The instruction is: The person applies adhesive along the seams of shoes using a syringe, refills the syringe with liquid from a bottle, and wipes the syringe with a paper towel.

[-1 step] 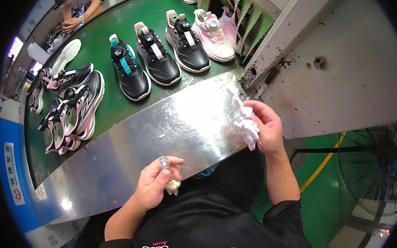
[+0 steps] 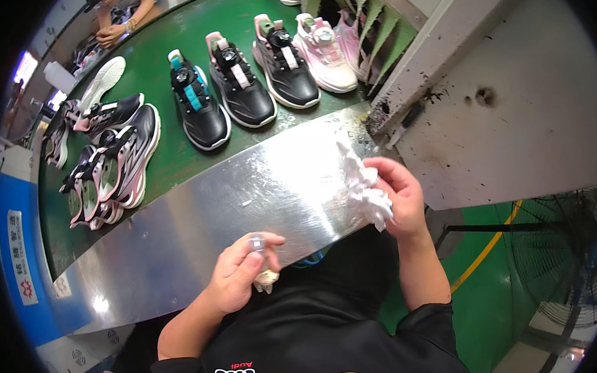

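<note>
My left hand is closed over the near edge of the metal strip, with a crumpled cream-coloured lump poking out below its fingers. A small clear plastic piece sits at the thumb and forefinger of that hand; I cannot tell what it is. My right hand pinches a crumpled white tissue, which spreads above the right end of the strip. Beyond both hands, a black shoe with a turquoise strap and two black shoes with pink straps stand upright on a green belt.
A pale pink-and-white shoe stands beside green hanging flaps. More shoes lie on their sides at the left, near a white sole. A grey machine panel and a black fan are on the right. Another person sits across the belt.
My left hand has shifted slightly right with the cream lump. The tissue in my right hand has moved a little and its folds hang differently. The view itself has shifted slightly.
</note>
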